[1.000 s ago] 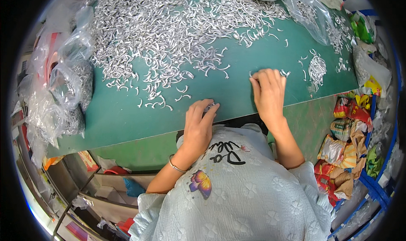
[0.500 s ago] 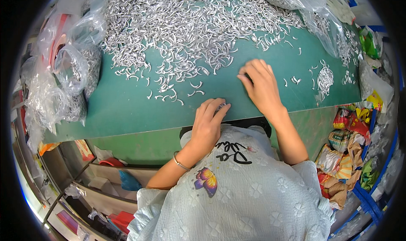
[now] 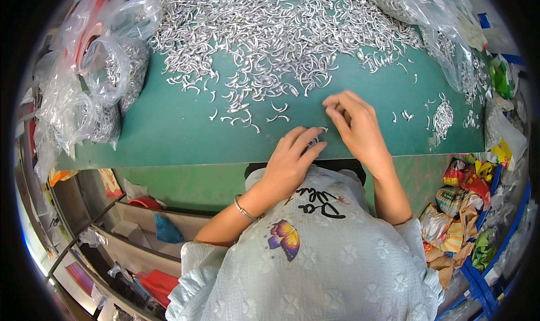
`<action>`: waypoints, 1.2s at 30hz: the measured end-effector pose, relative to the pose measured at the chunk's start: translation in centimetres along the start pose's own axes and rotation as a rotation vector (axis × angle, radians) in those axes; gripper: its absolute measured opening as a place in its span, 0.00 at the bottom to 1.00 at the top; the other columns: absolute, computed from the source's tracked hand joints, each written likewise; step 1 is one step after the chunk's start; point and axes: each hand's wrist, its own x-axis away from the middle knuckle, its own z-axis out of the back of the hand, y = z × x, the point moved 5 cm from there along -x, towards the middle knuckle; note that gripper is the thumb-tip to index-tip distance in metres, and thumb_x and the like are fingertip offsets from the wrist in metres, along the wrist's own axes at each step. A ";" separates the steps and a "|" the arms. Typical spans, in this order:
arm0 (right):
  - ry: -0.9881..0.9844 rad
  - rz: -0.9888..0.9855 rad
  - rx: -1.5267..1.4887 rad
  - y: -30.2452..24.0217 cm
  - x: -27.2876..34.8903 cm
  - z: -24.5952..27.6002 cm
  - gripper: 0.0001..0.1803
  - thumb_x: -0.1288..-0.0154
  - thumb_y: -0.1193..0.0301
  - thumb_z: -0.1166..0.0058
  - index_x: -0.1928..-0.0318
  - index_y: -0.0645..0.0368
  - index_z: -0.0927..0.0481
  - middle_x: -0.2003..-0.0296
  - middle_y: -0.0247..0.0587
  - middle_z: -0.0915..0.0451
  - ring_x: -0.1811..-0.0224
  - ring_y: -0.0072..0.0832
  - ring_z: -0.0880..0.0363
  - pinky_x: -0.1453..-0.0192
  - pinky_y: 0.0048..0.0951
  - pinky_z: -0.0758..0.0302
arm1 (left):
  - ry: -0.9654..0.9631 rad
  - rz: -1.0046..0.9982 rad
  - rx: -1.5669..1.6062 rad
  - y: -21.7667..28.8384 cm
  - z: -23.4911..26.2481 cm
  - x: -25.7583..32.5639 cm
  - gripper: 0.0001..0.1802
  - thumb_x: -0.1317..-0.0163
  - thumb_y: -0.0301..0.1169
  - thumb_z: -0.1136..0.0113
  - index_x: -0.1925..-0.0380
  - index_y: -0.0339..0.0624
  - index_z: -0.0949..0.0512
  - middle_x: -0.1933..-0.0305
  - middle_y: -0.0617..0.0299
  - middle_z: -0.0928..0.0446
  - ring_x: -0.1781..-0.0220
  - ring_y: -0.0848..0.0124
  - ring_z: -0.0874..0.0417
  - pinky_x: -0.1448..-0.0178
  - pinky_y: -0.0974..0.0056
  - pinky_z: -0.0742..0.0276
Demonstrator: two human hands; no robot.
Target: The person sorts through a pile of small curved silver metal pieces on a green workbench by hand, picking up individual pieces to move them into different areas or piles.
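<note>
My left hand (image 3: 292, 159) rests at the near edge of the green tabletop (image 3: 185, 135), its fingers curled over a few small curved silver metal pieces (image 3: 315, 141). One piece shows beyond the fingertips, close to my right hand. To the right, my right hand (image 3: 358, 124) is held over the table with bent fingers, thumb tip close to the index fingertip. Whether anything lies between those tips is too small to tell. A wide heap of the same silver pieces (image 3: 264, 45) covers the far part of the table, with several loose ones at its near side.
Clear plastic bags (image 3: 104, 90) of silver pieces stand at the left. Another clear bag (image 3: 444, 34) lies at the far right. A small pile of pieces (image 3: 443, 118) sits near the right edge. Colourful packages (image 3: 450, 214) are stacked below on the right; shelves (image 3: 152, 231) stand lower left.
The view has shifted, so the table's contents appear farther right and slightly lower. My right thumb and index finger have come closer together. A silver piece now shows beyond my left fingertips.
</note>
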 end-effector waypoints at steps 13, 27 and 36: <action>-0.097 0.383 0.317 -2.4 -2.3 -5.3 0.11 0.44 0.72 0.36 0.62 0.60 0.23 0.64 0.40 0.28 0.58 0.42 0.25 0.53 0.40 0.27 | 0.004 0.013 -0.008 -0.7 -0.8 1.5 0.19 0.48 0.24 0.44 0.54 0.33 0.21 0.40 0.51 0.27 0.36 0.55 0.28 0.39 0.55 0.30; 0.168 -0.274 0.793 3.6 4.6 7.7 0.11 0.47 0.74 0.34 0.65 0.62 0.23 0.65 0.47 0.23 0.61 0.46 0.24 0.58 0.44 0.28 | 0.167 0.064 0.064 -1.1 1.0 2.6 0.18 0.54 0.17 0.41 0.59 0.30 0.21 0.44 0.49 0.23 0.42 0.51 0.23 0.43 0.54 0.23; 0.035 0.528 0.411 -2.4 -2.6 -5.7 0.07 0.45 0.74 0.38 0.65 0.59 0.21 0.62 0.39 0.27 0.56 0.38 0.28 0.53 0.37 0.32 | 0.204 0.070 0.029 -1.4 1.4 3.1 0.18 0.55 0.16 0.42 0.60 0.30 0.21 0.45 0.49 0.22 0.43 0.51 0.22 0.43 0.54 0.23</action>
